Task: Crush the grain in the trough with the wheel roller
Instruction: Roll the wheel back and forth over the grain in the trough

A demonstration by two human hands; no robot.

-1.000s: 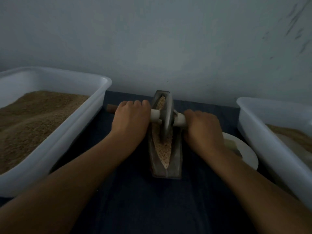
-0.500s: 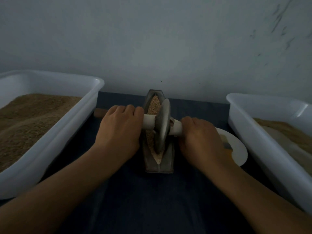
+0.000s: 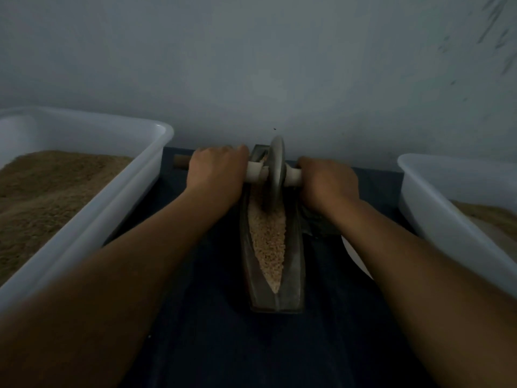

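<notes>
Dim tabletop [image 3: 212, 345]; right forearm hides plate [image 3: 353, 256].

Nothing to read here

Checked the whole shot and there's no text, label, brand or number that I can make out on anything. It's dim and a bit blurry, so any tiny print would be lost anyway.

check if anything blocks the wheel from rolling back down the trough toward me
Nothing visible does. The wheel roller sits at the far end of the trough, and only loose grain lies along the channel toward the near tip. Both hands grip the axle outside the trough walls.
</notes>
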